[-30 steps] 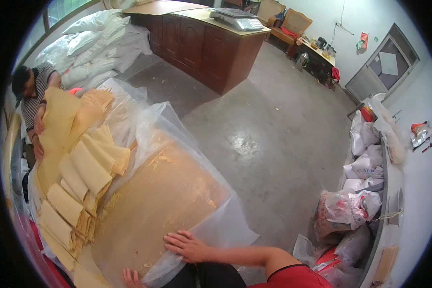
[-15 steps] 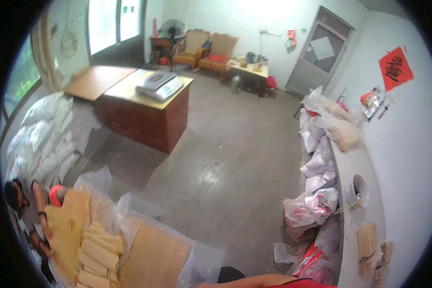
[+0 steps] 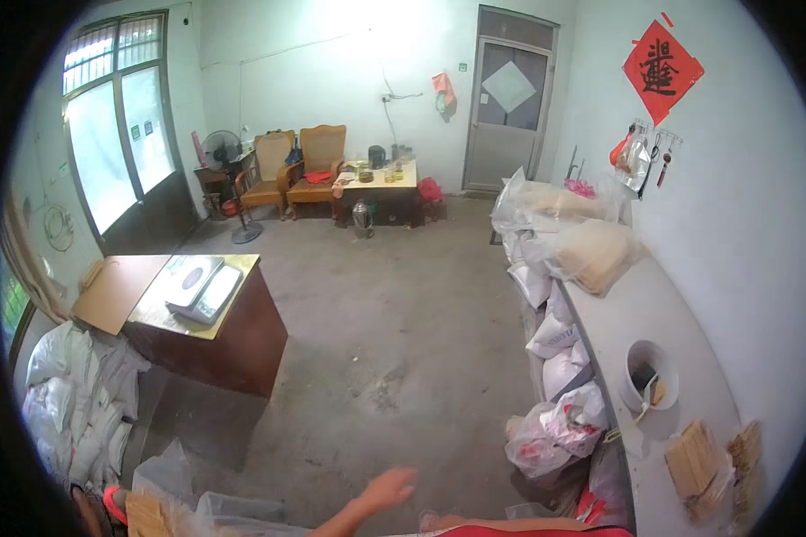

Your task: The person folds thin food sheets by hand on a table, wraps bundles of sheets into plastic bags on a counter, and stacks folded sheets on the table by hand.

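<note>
My left hand (image 3: 390,490) reaches up from the lower edge, stretched to the right over the floor with its fingers out. Nothing shows in it. My right forearm (image 3: 475,522), in a red sleeve, lies along the bottom edge and points left. The right hand at its end is too low and blurred to make out. Left of my hands, clear plastic sheeting (image 3: 233,506) and a bit of stacked tan sheets (image 3: 148,515) show at the lower edge. Beside them are parts of another person's arm (image 3: 88,510).
On the right, a long counter (image 3: 618,367) carries a white bucket (image 3: 651,376), tan bundles (image 3: 694,458) and plastic-wrapped packs (image 3: 591,253). Filled bags (image 3: 564,367) stand along its front. A desk (image 3: 233,336) with a scale (image 3: 201,286) is at left, near white sacks (image 3: 76,394).
The view has swung up and to the left, so the stacked tan sheets and the other person have mostly dropped out. My left hand has come into view.
</note>
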Demonstrator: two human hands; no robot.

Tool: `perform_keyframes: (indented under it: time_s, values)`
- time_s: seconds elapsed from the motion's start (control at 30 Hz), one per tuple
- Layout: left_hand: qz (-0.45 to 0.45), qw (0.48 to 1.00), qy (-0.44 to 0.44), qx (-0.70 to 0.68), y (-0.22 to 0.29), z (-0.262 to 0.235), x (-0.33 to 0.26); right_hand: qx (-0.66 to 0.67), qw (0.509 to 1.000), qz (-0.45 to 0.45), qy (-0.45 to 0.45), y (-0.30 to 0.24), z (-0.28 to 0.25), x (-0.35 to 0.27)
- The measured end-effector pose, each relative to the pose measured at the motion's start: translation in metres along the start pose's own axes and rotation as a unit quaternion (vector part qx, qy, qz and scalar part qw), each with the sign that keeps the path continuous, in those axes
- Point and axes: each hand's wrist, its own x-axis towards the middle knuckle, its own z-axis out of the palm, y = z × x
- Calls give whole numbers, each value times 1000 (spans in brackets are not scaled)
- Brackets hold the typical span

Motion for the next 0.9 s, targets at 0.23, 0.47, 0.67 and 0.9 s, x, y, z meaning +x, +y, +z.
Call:
perform_keyframes:
  time_s: [0.23,0.47,0.67,0.9]
  values:
    - [-39,943,-325,63,-55,26,98,-44,989,141,8,109,-137,-6]
    - [-96,905,-401,105,-165,-43,254,31,990,129,48,178,-264,50]
    - [13,922,-321,215,-150,-105,522,77,970,141,184,230,-395,70]
    - [200,936,-254,141,4,-101,824,241,839,224,433,338,-462,49]
